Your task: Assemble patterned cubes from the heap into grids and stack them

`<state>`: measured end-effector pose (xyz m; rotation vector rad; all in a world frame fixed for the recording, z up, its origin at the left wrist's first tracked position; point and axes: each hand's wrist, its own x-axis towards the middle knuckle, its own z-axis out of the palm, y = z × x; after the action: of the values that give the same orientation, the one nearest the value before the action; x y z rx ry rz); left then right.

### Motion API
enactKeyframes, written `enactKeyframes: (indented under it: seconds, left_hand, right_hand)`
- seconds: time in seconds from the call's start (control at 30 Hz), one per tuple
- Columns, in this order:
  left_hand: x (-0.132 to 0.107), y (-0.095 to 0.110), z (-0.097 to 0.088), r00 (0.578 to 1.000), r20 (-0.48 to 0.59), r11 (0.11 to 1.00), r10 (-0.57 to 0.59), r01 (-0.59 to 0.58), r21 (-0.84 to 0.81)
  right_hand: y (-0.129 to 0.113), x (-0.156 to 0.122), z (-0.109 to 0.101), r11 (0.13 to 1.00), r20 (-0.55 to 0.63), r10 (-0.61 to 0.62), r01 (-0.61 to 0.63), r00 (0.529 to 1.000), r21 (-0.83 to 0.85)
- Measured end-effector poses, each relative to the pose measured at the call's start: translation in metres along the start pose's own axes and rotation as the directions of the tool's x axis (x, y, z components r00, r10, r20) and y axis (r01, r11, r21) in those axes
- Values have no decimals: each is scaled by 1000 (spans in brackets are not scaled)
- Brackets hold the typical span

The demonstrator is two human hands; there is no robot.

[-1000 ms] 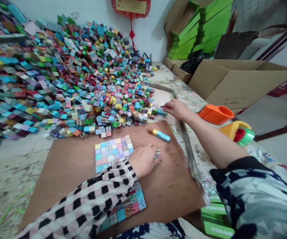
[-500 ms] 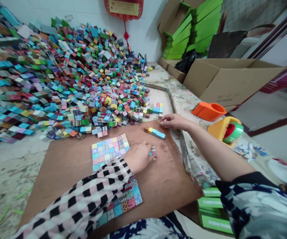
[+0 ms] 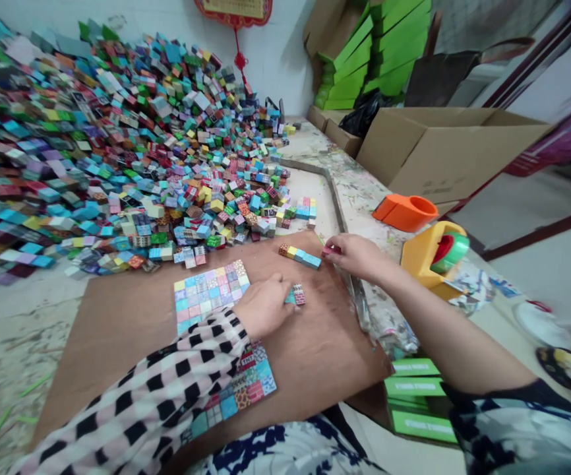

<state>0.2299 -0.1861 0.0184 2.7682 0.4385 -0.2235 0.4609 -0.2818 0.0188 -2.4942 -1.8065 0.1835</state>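
Note:
My left hand (image 3: 263, 307) rests curled on a brown board (image 3: 132, 330), its fingers closed around a few small patterned cubes (image 3: 296, 294). My right hand (image 3: 355, 254) pinches a small red cube (image 3: 328, 251) at the right end of a short row of cubes (image 3: 299, 255) on the board. A flat square grid of coloured cubes (image 3: 210, 293) lies just left of my left hand. A second grid (image 3: 239, 396) lies near the board's front edge, partly under my checked sleeve.
A huge heap of small coloured cubes (image 3: 117, 132) covers the table's left and back. An orange tape dispenser (image 3: 404, 211) and a yellow one with green tape (image 3: 434, 254) sit at right. Behind them stand a cardboard box (image 3: 444, 152) and green flat boxes (image 3: 359, 59). Green boxes (image 3: 414, 396) sit below.
My right hand drew back from the edge of the heap with a red cube and came down to the end of the short row. My left hand stayed put.

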Motion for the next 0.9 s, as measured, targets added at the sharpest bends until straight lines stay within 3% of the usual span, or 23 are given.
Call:
enactKeyframes:
  seconds: [0.2,0.37,0.43,0.7,0.9]
  left_hand:
    - [-2,-7,-7,999,-45,994,-9,4,-111]
    - [-3,-10,-24,963,-267,975,17,-76,-210]
    - [-6,-11,-30,954,-301,968,4,-79,-240]
    - [-18,-20,-21,983,-184,996,-5,-11,-89]
    - [-33,-9,-13,988,-157,999,11,-16,-34]
  right_hand:
    - [-24,-35,-4,990,58,-15,23,998,-143]
    - [-44,-53,2,999,41,-27,29,999,-38]
    - [-50,-59,6,999,56,-50,49,997,18]
    - [-58,-79,14,993,60,-3,-4,998,122]
    - [-71,-95,13,977,80,-5,-13,997,213]
